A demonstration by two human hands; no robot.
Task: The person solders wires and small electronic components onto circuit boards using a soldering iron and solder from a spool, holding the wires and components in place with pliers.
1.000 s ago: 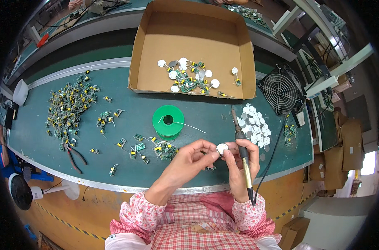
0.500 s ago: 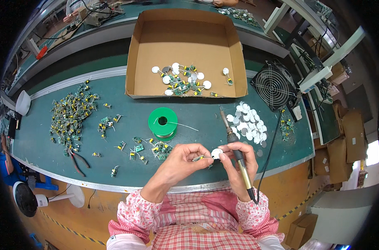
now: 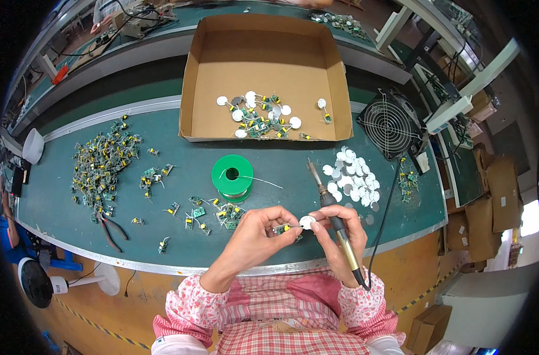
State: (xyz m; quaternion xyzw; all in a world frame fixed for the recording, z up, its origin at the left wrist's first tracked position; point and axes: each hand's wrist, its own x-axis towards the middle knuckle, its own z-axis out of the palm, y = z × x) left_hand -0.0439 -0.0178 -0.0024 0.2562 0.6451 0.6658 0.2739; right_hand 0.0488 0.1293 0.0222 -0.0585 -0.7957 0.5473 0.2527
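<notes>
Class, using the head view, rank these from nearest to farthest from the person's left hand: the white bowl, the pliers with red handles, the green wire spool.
1. Green wire spool: just beyond the left hand, slightly to its left.
2. Pliers: well to the hand's left.
3. White bowl: farthest left.

The orange floor (image 3: 133, 307) is crossed by yellow-and-black striped tape (image 3: 97, 325). The green workbench (image 3: 186, 160) is bordered by a metal edge (image 3: 145, 265), and another bench (image 3: 370, 54) is set beyond. At the left a fan (image 3: 35, 284) is placed; at the right cardboard boxes (image 3: 501, 189) are stacked near a bright opening (image 3: 530, 219).
</notes>
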